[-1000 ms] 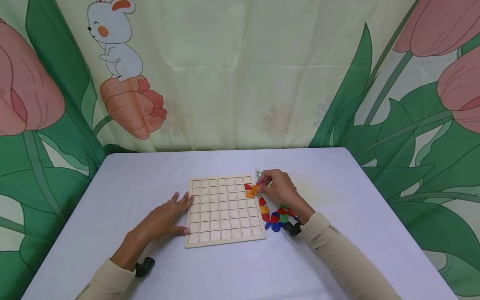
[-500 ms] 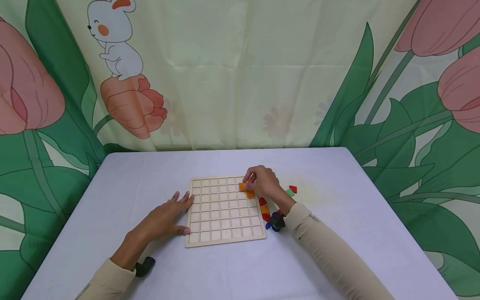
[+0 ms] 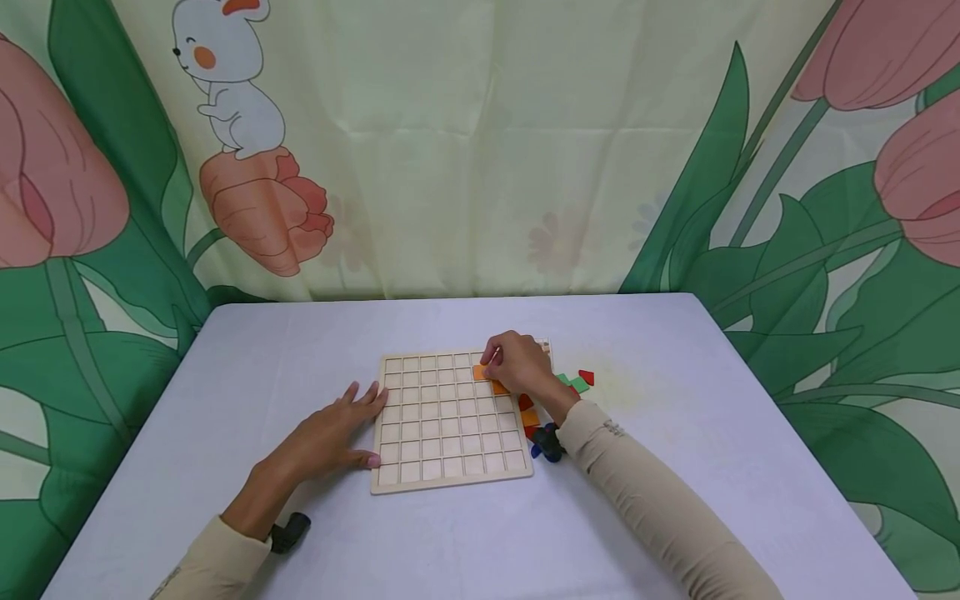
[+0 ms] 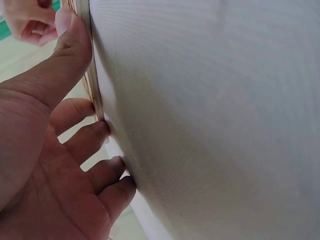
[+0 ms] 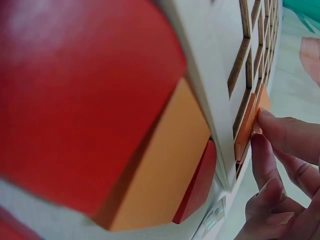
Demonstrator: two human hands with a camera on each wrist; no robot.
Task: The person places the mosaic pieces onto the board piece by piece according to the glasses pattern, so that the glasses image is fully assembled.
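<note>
A wooden grid board (image 3: 438,431) lies on the white table. Against its left edge rests my left hand (image 3: 318,439), thumb and fingers spread; the left wrist view shows this hand (image 4: 55,165) with its fingertips along the board's side (image 4: 94,82). Over the upper right cells, my right hand (image 3: 521,365) pinches an orange tile (image 3: 478,372). Just below it, a second orange tile (image 3: 499,388) lies on the grid. In the right wrist view the fingers of my right hand (image 5: 287,170) touch the held tile (image 5: 264,98), beside the other orange tile (image 5: 245,128).
Right of the board lie loose pieces: an orange one (image 3: 529,417), a red one (image 3: 587,377), a green one (image 3: 579,384) and blue ones partly behind the wrist camera (image 3: 551,442). A printed card (image 3: 545,344) shows behind my right hand. A patterned curtain (image 3: 450,167) hangs behind the table.
My right hand has moved left from the board's right edge onto the upper cells, carrying the orange tile. The red piece in the corner area is now hidden. My left hand has stayed put.
</note>
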